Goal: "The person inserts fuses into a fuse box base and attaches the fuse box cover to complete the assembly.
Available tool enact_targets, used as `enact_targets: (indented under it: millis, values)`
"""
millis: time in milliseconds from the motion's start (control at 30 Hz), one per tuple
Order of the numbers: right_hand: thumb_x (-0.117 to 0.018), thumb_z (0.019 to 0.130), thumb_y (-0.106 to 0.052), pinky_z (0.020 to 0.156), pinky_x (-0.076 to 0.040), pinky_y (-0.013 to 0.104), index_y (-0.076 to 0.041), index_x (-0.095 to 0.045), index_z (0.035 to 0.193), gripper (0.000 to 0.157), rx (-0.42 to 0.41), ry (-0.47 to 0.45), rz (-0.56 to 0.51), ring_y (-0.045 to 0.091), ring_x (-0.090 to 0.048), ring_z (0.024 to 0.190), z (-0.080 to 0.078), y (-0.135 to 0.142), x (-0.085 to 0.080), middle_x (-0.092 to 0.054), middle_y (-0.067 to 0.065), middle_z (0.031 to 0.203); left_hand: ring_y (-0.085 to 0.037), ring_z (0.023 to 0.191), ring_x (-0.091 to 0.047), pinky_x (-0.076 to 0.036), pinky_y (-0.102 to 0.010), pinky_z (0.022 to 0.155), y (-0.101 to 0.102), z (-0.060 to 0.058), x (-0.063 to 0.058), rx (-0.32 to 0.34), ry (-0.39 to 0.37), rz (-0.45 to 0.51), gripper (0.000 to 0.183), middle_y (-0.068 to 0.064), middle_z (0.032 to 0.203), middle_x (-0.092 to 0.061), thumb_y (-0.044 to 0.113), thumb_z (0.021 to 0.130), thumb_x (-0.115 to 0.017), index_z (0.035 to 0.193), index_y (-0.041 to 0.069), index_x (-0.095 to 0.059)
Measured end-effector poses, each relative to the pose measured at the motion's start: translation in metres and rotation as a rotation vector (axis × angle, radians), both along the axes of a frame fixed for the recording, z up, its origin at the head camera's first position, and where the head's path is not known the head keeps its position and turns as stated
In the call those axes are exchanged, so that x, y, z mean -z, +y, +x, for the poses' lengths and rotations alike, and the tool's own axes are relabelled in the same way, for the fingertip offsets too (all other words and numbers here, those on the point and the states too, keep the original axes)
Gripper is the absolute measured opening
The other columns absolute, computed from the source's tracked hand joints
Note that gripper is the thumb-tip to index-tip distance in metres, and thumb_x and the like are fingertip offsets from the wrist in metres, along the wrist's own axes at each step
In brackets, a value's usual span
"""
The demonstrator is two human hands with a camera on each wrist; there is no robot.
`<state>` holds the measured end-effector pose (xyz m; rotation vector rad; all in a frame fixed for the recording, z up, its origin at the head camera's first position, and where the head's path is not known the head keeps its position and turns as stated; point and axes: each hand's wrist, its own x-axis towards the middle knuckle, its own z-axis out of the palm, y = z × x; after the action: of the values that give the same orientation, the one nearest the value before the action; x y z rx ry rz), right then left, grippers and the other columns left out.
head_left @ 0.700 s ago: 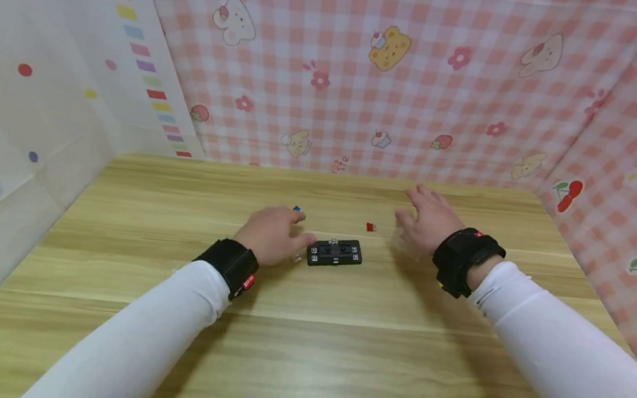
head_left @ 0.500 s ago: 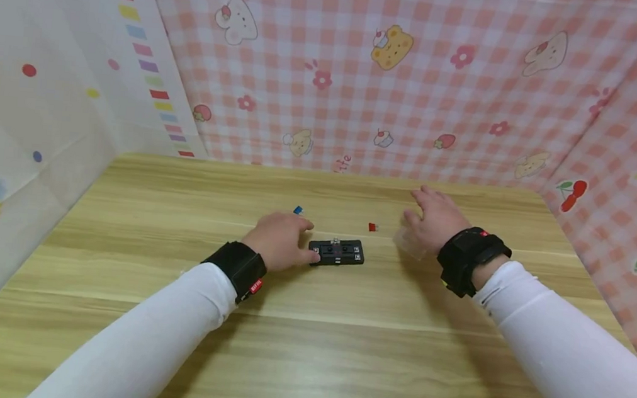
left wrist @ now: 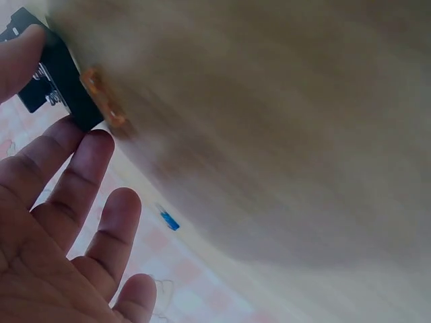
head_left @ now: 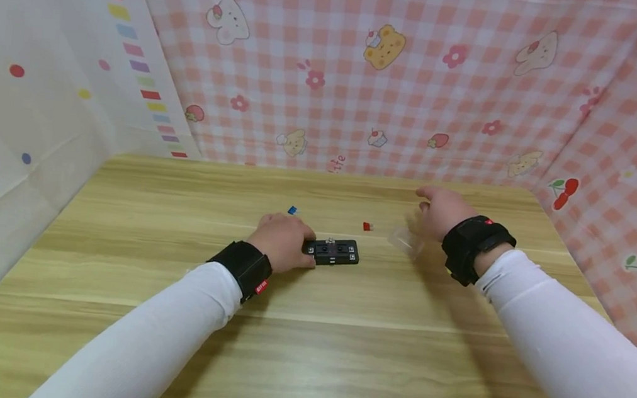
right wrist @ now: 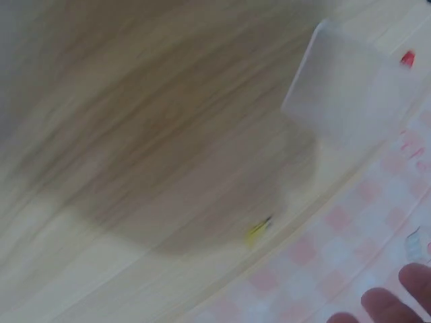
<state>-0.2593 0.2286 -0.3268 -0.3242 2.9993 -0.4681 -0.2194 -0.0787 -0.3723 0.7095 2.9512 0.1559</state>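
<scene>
My left hand pinches the left end of a black fuse block between thumb and fingers; metal terminals show on its top. In the left wrist view the fuse block has the thumb over it, fingertips at its edge and a small orange piece beside it. A blue blade fuse lies behind this hand. My right hand hovers past a clear plastic cover, holding nothing. A red blade fuse lies between block and cover. The right wrist view shows a yellow blade fuse, blurred.
The wooden tabletop runs back to a pink checked cloth wall. Cloth also closes off the left side and the right side.
My left hand has moved right and closed on the end of the fuse block. My right hand has drawn away to the right from the clear cover, which now shows more fully.
</scene>
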Motion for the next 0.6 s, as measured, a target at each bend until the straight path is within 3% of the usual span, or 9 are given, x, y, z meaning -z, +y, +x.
enact_targets:
  millis: [200,600]
  values:
    - [-0.045,0.095,-0.007,0.077,-0.044,0.046,0.000,-0.052,0.129,0.036,0.010,-0.003,0.028,0.035,-0.053,0.103,-0.006,0.017,0.000,-0.056,0.026,0.121,-0.023,0.096,-0.046,-0.029,-0.050,0.091,0.005,0.003,0.000,0.003,0.008,-0.024,0.046,0.004,0.106,-0.062,0.053,0.076,-0.071,0.113,0.025,-0.068]
    - [-0.052,0.091,-0.008,0.090,-0.042,0.052,0.002,-0.060,0.119,0.031,-0.036,0.012,0.168,0.039,-0.053,0.103,-0.023,0.034,0.017,-0.061,0.024,0.113,-0.024,0.089,-0.046,-0.028,-0.053,0.092,0.021,0.021,-0.002,0.084,0.039,-0.158,0.044,0.001,0.099,-0.061,0.054,0.078,-0.067,0.108,0.023,-0.068]
